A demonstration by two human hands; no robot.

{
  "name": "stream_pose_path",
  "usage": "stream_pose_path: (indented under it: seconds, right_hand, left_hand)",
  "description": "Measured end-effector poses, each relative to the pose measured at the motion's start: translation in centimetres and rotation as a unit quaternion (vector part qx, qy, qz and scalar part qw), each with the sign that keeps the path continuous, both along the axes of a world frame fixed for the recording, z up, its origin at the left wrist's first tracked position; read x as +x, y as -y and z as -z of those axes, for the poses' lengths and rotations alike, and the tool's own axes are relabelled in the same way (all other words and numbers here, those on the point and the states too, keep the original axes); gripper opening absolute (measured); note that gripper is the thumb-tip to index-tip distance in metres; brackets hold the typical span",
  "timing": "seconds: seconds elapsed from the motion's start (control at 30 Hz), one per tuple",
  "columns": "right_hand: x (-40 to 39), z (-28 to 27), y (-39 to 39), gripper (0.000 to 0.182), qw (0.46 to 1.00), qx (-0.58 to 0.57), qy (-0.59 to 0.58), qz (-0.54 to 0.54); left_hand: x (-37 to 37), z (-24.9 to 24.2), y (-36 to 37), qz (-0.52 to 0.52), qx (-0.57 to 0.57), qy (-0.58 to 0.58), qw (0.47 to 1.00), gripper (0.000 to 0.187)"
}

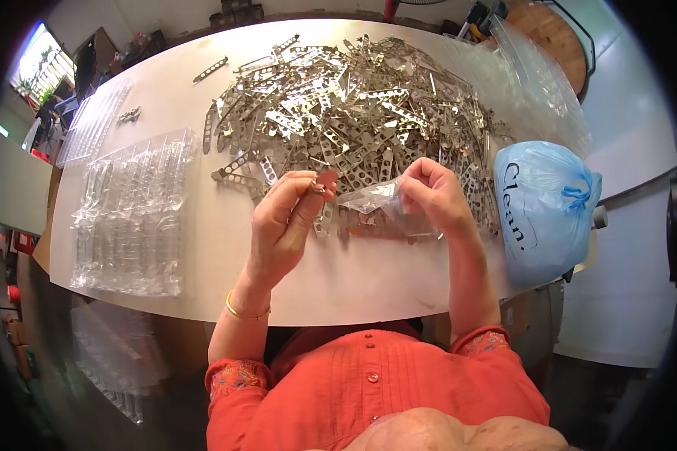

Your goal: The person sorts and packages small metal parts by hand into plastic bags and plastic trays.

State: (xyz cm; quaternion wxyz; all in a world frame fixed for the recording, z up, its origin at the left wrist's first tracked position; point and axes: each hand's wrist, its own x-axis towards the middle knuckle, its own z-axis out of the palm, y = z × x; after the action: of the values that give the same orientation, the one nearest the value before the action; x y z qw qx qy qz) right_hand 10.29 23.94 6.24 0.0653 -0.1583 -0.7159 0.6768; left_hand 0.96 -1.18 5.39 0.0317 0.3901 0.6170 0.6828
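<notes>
My left hand [284, 218] is closed, its thumb and fingertips pinching a small shiny metal part [326, 180] that looks reddish at its upper end. The fingers hide most of that part. To its right, my right hand [438, 197] is closed on the edge of a clear plastic bag [372, 198]. The bag stretches left from those fingers, over the near edge of a large heap of flat metal strips [353, 113] with rows of round holes. Below the bag, several strips show a reddish tint.
A stack of clear plastic trays [132, 218] lies on the white table [308, 301] at left, with another clear tray [94, 124] behind. A tied blue bag [545, 214] marked "Clean" stands at right. Clear plastic sheeting [538, 83] covers the far right corner. One strip [210, 69] lies apart.
</notes>
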Motion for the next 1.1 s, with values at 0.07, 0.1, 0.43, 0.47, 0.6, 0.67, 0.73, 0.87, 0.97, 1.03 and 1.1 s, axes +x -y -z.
stream_pose_path:
  seconds: [0.07, 0.1, 0.43, 0.47, 0.6, 0.67, 0.73, 0.87, 0.97, 1.03, 1.1]
  right_hand:
    - [0.1, 0.3, -0.3, 0.009, 1.000, -0.008, -0.002, -0.004]
    - [0.3, 0.5, -0.4, 0.008, 1.000, -0.012, -0.003, -0.010]
    - [0.8, 1.8, -0.4, 0.011, 0.998, -0.062, -0.004, -0.020]
    - [0.9, 1.8, -0.3, 0.011, 0.997, -0.070, -0.005, -0.018]
    - [1.4, 2.5, -0.7, 0.012, 0.994, -0.091, -0.001, -0.065]
    - [1.7, 2.7, -0.8, 0.012, 0.991, -0.102, -0.005, -0.091]
    - [2.0, 2.1, -1.0, 0.015, 0.989, -0.093, -0.005, -0.115]
    - [2.3, 2.0, -2.1, 0.015, 0.989, -0.061, -0.009, -0.131]
    - [2.5, 1.6, -2.7, 0.018, 0.991, -0.044, -0.009, -0.129]
    - [2.5, 1.4, -3.1, 0.025, 0.994, -0.073, -0.033, -0.068]
    - [2.1, 2.4, -3.4, 0.031, 0.991, -0.105, -0.066, -0.054]
  left_hand:
    - [1.0, -0.9, 0.2, -0.014, -0.048, -0.091, 0.995, 0.007]
    - [1.7, -1.4, 0.1, -0.010, -0.055, -0.092, 0.994, 0.007]
    - [5.1, -0.6, -2.1, -0.046, -0.207, -0.343, 0.915, 0.013]
    - [5.0, -0.4, -2.2, -0.050, -0.214, -0.341, 0.914, 0.013]
    - [4.1, 0.5, -2.8, -0.057, -0.193, -0.290, 0.936, 0.008]
    - [3.8, 0.7, -2.9, -0.039, -0.197, -0.235, 0.951, 0.008]
    - [3.4, 0.7, -2.9, -0.037, -0.202, -0.192, 0.960, 0.006]
    - [2.3, 1.7, -2.4, -0.076, -0.131, -0.022, 0.988, 0.008]
    - [2.2, 0.9, -1.4, -0.116, -0.111, 0.104, 0.982, 0.011]
    - [1.8, 1.0, -0.4, -0.124, -0.120, 0.095, 0.980, 0.015]
    - [1.8, 1.0, 0.3, -0.127, -0.131, 0.126, 0.975, 0.016]
